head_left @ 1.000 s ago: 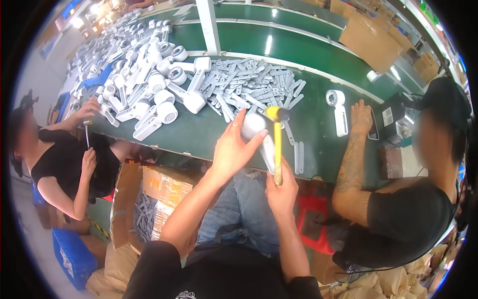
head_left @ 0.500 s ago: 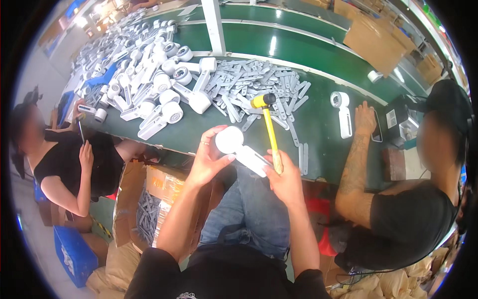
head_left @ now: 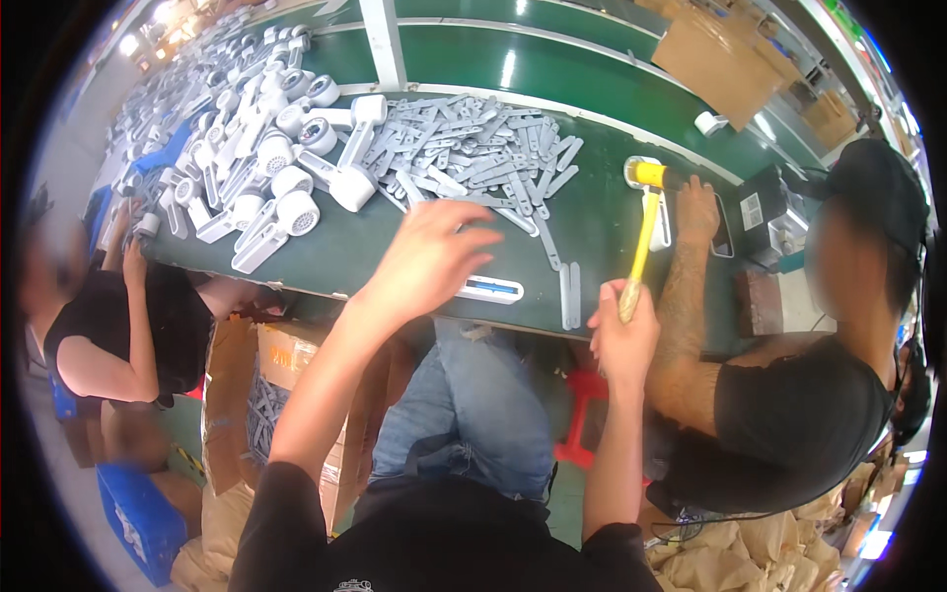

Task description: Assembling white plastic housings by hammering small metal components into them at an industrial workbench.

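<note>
My right hand (head_left: 628, 326) grips the lower handle of a hammer (head_left: 643, 242), held upright with its yellow and black head at the top. My left hand (head_left: 426, 255) is open, fingers apart and slightly bent, over the table's near edge. Beneath and beside it lies a white handle-shaped housing (head_left: 493, 288) with a bluish strip in its slot; the rest of it is hidden by the hand. Past my left hand spreads a heap of flat grey strips (head_left: 473, 148). Behind the hammer head, a white round-headed housing (head_left: 659, 222) lies partly hidden.
White round-headed housings (head_left: 296, 209) are piled at the left of the green table (head_left: 395, 281). Two loose grey strips (head_left: 569, 296) lie near its front edge. A co-worker's hand (head_left: 698, 212) rests at the right; another person sits at the left. An open carton (head_left: 229, 395) stands below.
The white housing has left my hands and lies on the table. My left hand has opened above it. My right hand has moved right with the hammer.
</note>
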A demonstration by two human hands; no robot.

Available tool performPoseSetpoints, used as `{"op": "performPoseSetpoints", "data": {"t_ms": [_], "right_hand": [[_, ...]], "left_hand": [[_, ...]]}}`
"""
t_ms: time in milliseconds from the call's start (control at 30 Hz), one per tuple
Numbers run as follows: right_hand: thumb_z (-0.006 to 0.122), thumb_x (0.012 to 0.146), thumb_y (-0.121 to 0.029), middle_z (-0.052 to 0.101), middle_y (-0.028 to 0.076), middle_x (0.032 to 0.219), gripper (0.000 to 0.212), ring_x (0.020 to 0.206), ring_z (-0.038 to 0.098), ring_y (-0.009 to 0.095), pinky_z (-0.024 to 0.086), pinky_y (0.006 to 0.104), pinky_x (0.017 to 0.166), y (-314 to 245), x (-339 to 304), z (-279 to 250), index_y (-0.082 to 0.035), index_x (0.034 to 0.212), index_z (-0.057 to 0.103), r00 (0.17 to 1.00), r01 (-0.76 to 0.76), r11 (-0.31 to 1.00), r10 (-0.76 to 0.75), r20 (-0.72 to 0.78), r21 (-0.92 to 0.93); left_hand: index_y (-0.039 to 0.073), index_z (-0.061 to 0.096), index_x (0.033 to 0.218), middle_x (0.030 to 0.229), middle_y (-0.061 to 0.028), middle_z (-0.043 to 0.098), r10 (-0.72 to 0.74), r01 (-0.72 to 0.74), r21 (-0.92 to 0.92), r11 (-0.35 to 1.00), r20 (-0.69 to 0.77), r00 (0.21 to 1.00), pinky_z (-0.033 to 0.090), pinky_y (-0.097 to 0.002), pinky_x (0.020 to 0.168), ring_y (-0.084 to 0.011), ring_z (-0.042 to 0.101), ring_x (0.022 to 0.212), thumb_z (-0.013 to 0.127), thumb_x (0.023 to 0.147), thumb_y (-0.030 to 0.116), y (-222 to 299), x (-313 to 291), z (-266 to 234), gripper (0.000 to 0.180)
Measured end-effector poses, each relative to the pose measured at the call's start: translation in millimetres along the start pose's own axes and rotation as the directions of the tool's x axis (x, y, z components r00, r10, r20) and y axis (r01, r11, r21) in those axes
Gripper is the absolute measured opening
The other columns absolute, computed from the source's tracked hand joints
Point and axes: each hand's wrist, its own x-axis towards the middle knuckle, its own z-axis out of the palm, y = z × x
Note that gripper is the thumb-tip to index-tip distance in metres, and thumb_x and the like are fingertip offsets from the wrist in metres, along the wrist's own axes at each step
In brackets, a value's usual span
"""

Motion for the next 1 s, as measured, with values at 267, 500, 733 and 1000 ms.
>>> {"op": "performPoseSetpoints", "data": {"t_ms": [267,500,733,1000], "right_hand": [[0.064,0.106,-0.013,0.06,0.002,0.063,0.027,0.045,0.055,0.009,0.043,0.0278,0.041,23,29,-1,-0.003,0.131,0.067,0.994,-0.104,0.982,0.105,0.0,0.156],[0.065,0.107,-0.012,0.059,0.001,0.065,0.022,0.045,0.051,0.008,0.04,0.0258,0.039,36,28,-2,-0.003,0.127,0.068,0.994,-0.093,0.977,0.08,0.073,0.193],[0.065,0.106,-0.011,0.061,0.002,0.066,0.02,0.046,0.053,0.008,0.04,0.0259,0.04,38,24,-3,-0.003,0.123,0.068,0.999,-0.023,0.962,0.029,-0.019,0.27],[0.065,0.106,-0.012,0.062,0.003,0.067,0.02,0.045,0.054,0.009,0.04,0.0267,0.04,39,25,0,-0.002,0.123,0.068,0.999,-0.003,0.969,0.012,-0.037,0.249]], "left_hand": [[0.01,0.078,0.119,0.138,-0.0134,0.064,0.268,-0.193,-0.205,0.96,0.457,0.848,0.052,-0.0463,0.108,-0.0357,0.063,0.128,0.077,0.086,0.003,11,89,63,0.034],[0.01,0.079,0.114,0.135,-0.0113,0.065,0.385,-0.251,-0.312,0.916,0.516,0.765,0.052,-0.0465,0.105,-0.0345,0.062,0.124,0.081,0.084,0.01,26,96,81,0.03],[0.006,0.077,0.101,0.124,-0.0115,0.069,0.496,-0.34,-0.372,0.864,0.509,0.704,0.054,-0.0455,0.098,-0.0344,0.064,0.116,0.077,0.087,0.01,31,108,95,0.015],[0.006,0.073,0.109,0.107,-0.0115,0.069,0.426,-0.355,-0.248,0.902,0.372,0.824,0.057,-0.0472,0.091,-0.0354,0.068,0.111,0.072,0.09,0.005,22,146,106,0.018]]}}
